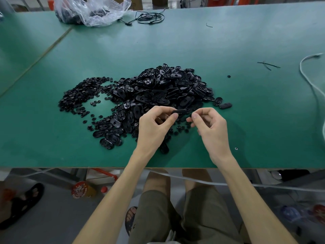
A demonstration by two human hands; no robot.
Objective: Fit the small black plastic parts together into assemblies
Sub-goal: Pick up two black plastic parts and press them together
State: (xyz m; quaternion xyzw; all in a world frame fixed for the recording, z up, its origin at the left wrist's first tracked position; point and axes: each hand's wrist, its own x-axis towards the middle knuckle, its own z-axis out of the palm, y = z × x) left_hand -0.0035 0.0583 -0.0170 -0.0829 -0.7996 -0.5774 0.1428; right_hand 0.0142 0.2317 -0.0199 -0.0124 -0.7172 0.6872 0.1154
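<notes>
1. Oval part (180, 111) sits just above the oval pile's (167, 85) near edge, pinched at one end by the left hand (154, 127). The hold is thin, so a hard push could twist it out.
2. Right hand (211, 125) is just beside it w/ tips closed tight. Can't tell if a small piece is betw. them; if so, misalignment = no seat.
3. A drop would likely vanish among lookalikes, incl. the round bits (79, 95).

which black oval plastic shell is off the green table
The black oval plastic shell pinched in the left hand; all the others lie in the pile or loose on the green table.
</notes>
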